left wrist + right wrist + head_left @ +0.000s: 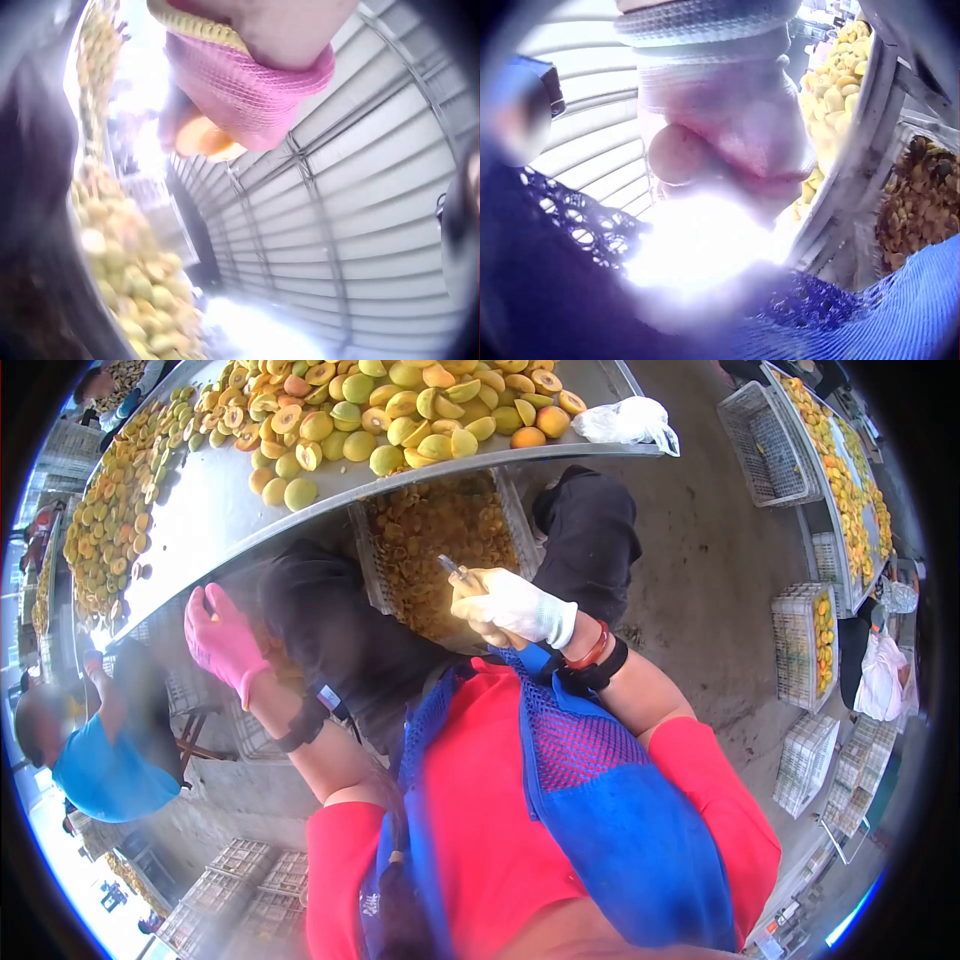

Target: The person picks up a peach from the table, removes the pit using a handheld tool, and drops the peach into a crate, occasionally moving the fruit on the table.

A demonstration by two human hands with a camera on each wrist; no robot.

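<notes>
My left hand (222, 642), in a pink glove, is held out beside the table's near edge. A cut apricot-like fruit (201, 138) sits in its fingers, the orange inside showing in the left wrist view; from the head view the glove mostly hides it. In front of my lap, my right hand (515, 605), in a white glove, grips a short wooden-handled tool. Its metal tip (449, 564) sticks out to the left past the fingers. In the right wrist view the rounded handle end (676, 154) shows beneath the curled hand, with strong glare below.
A metal table (190, 530) carries heaped whole and halved fruit (400, 410) and a white plastic bag (628, 424). Below it, between my knees, stands a crate (372, 565) of brownish pieces. Another person (115, 770) sits at left. Crates (765, 445) and another fruit table stand right.
</notes>
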